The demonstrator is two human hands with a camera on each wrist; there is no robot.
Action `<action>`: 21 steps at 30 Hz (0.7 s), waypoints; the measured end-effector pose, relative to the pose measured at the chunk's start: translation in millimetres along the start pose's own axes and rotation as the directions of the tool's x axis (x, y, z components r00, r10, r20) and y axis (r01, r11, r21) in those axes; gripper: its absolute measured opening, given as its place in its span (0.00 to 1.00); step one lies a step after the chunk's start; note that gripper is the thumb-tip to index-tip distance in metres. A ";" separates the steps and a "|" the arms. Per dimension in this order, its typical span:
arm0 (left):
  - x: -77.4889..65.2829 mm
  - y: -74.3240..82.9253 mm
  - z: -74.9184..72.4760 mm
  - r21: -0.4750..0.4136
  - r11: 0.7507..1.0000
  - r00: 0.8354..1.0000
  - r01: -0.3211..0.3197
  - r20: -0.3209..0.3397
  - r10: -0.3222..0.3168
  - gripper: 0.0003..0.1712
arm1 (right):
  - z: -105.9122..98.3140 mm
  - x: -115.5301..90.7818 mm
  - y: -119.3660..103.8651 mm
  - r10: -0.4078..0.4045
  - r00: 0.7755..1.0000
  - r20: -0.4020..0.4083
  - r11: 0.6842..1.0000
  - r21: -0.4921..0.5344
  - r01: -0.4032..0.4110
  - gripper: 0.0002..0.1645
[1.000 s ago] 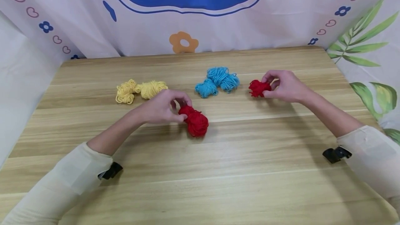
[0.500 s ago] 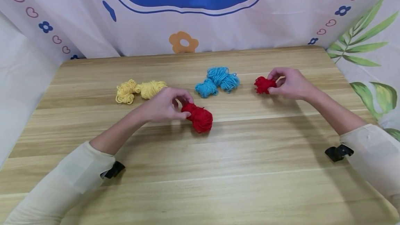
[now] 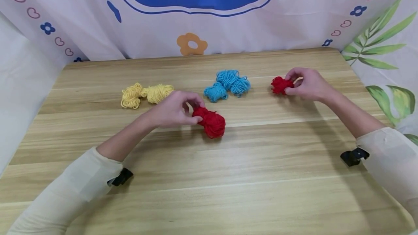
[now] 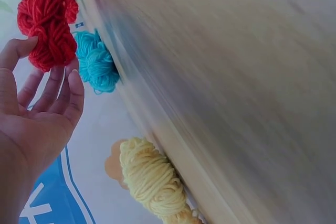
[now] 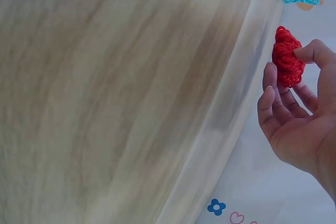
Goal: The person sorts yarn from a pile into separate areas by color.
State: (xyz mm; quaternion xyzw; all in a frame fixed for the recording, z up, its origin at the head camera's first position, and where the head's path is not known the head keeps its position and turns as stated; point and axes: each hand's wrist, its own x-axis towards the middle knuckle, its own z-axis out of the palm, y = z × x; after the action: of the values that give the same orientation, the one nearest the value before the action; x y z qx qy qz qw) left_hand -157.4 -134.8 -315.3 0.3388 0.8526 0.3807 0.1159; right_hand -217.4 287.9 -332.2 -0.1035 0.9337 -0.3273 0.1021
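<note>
My left hand (image 3: 177, 110) pinches the near end of a larger red yarn bundle (image 3: 213, 123) between thumb and fingers, over the middle of the table. In the left wrist view that red yarn bundle (image 4: 48, 27) appears above the tabletop, with the thumb on one side and fingers beneath. Over at the right, my right hand (image 3: 307, 83) grips a smaller red yarn bundle (image 3: 280, 85). The right wrist view has the same small bundle (image 5: 287, 59) held by thumb and fingertips. Between and behind the hands lies blue yarn (image 3: 232, 82) in touching clumps.
Yellow yarn (image 3: 158, 93) lies on the left of the wooden table (image 3: 228, 191), partly behind the left hand. A white printed cloth (image 3: 156, 35) hangs along the far edge, and leaf-patterned cloth (image 3: 388, 64) is at the right. Both forearms carry black camera mounts.
The left hand has carried its red yarn bundle a little to the right and away. The right hand has moved its small bundle right and slightly farther back. Blue and yellow yarn stayed put.
</note>
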 end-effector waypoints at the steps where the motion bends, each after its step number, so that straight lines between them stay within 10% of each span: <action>1: 0.5 0.3 0.4 0.000 1.000 1.000 -0.001 -0.003 0.001 0.11 | -0.4 0.5 0.7 0.003 1.000 -0.006 1.000 -0.001 -0.003 0.19; 21: 14.3 10.5 9.3 -0.033 0.999 1.000 -0.013 0.001 0.013 0.12 | -13.3 10.4 17.7 0.037 0.998 -0.046 0.999 0.005 -0.036 0.21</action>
State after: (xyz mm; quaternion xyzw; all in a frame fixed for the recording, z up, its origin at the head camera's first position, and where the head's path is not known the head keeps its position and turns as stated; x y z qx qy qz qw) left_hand -158.7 -115.0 -313.2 0.3425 0.8439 0.3951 0.1197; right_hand -233.1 306.5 -334.5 -0.0787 0.9368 -0.3297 0.0869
